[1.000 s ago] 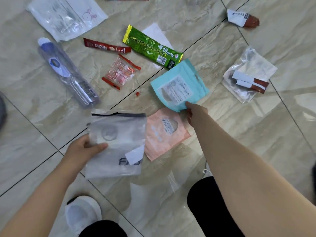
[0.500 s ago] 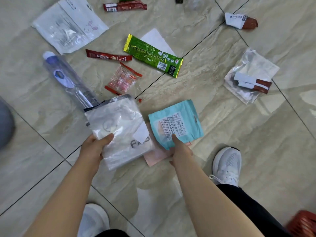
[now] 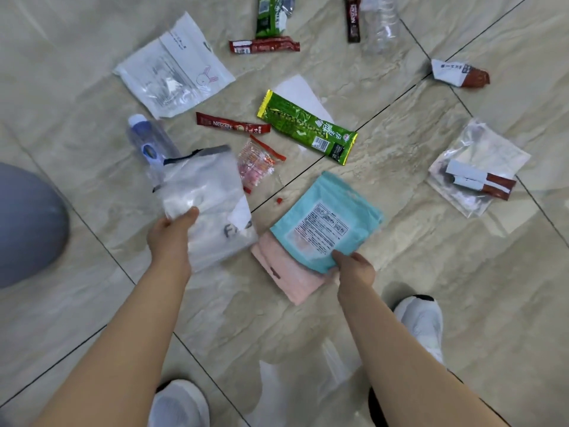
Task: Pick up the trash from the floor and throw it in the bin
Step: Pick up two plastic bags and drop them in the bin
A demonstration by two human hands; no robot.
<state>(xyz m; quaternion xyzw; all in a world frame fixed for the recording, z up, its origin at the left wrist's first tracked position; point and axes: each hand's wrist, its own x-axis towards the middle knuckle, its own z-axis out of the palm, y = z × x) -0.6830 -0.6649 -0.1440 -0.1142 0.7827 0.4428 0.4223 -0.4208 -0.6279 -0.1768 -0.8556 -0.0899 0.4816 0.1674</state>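
My left hand (image 3: 171,238) grips a frosted grey zip bag (image 3: 204,204) by its lower left edge, lifted off the floor. My right hand (image 3: 354,268) pinches the lower corner of a light blue pouch (image 3: 326,223), which lies over a pink pouch (image 3: 286,272); whether the fingers also hold the pink one is unclear. More trash lies on the tiles beyond: a green wrapper (image 3: 308,126), a red coffee stick (image 3: 232,124), a red-and-clear candy wrapper (image 3: 257,163), a plastic bottle (image 3: 151,146). No bin is in view.
Farther off lie a white rabbit-print bag (image 3: 175,69), a clear bag with brown sticks (image 3: 477,167), a brown-and-white wrapper (image 3: 460,73), another red stick (image 3: 264,46) and a crushed clear bottle (image 3: 381,23). A grey rounded object (image 3: 27,223) sits at left. My white shoes (image 3: 421,322) stand below.
The blue pouch came back from farther out toward me and now rests over the pink pouch. My left hand raised the grey bag. The view shifted, showing more trash at the top.
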